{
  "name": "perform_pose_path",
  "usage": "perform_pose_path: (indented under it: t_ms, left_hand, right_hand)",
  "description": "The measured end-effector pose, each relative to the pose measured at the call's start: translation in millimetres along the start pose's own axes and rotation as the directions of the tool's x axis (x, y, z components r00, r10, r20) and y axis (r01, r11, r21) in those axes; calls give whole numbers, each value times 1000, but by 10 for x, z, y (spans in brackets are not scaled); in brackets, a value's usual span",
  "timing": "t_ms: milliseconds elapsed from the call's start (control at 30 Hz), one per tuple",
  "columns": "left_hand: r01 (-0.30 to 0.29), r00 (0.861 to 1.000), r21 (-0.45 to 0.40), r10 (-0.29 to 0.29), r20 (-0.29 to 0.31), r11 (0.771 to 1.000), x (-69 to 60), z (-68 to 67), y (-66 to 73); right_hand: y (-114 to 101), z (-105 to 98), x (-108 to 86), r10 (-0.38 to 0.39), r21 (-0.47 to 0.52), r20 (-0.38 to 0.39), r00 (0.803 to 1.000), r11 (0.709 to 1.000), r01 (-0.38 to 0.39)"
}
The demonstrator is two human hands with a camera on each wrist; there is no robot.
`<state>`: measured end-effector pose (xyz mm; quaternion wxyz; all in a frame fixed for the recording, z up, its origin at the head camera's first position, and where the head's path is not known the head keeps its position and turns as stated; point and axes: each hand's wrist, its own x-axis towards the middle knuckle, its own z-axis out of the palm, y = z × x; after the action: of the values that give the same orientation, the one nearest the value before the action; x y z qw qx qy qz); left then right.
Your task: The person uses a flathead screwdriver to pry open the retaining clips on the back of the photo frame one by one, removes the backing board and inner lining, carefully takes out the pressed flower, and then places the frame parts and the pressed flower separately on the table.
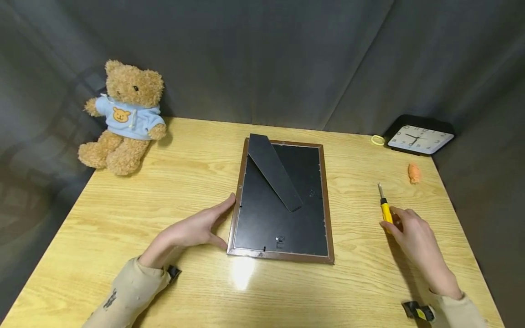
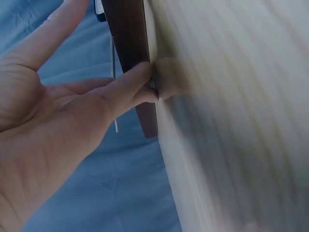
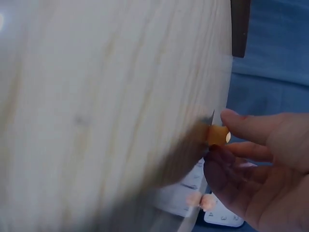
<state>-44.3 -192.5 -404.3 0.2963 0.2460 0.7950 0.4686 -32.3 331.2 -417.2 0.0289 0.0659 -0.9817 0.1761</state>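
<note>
Picture frame [image 1: 262, 218] lies face-down on the counter [image 1: 197, 177], support leg [image 1: 272, 171] uppermost, presumably to expose its backing [image 1: 303, 237]. Left grip [image 1: 198, 228], fingers [image 1: 223, 207] extended, touches the left edge [image 1: 234, 223], apparently steadying it. Right grip [image 1: 413, 233] pinches the yellow screwdriver [image 1: 383, 204] by its handle [image 1: 386, 212], leaving the shaft [image 1: 381, 190] free.

Teddy bear [image 1: 130, 116] back left; clock [image 1: 426, 137] back right.

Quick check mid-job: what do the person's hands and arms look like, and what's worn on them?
The left hand and right hand wear no gloves. The left sleeve is beige with a dark marking; the right sleeve is beige too. Small black pieces show near both cuffs, the right one with a yellow patch.
</note>
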Motion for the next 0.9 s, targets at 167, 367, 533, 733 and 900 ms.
perform_pose_path:
  t_ms: [167, 367, 533, 733, 900]
  left_hand:
    - [13, 1000, 125, -9, -28, 992, 17, 24, 30]
    - [21, 1000, 117, -20, -10, 993, 46, 38, 46]
    - [30, 999, 51, -31, 16, 998, 53, 41, 32]
    - [44, 999, -17, -43, 24, 999, 61, 42, 31]
    - [44, 999, 28, -44, 0, 999, 68, 43, 47]
  right_hand:
    - [16, -10, 7, 2, -6, 22, 1000, 1000, -2]
    - [1, -19, -11, 4, 11, -12, 1000, 1000, -4]
    - [-48, -68, -10, -46, 35, -123, 991, 998, 51]
    - [-232, -199, 47, -110, 98, -219, 969, 986, 134]
    - [-465, -296, 106, -143, 133, -192, 971, 976, 170]
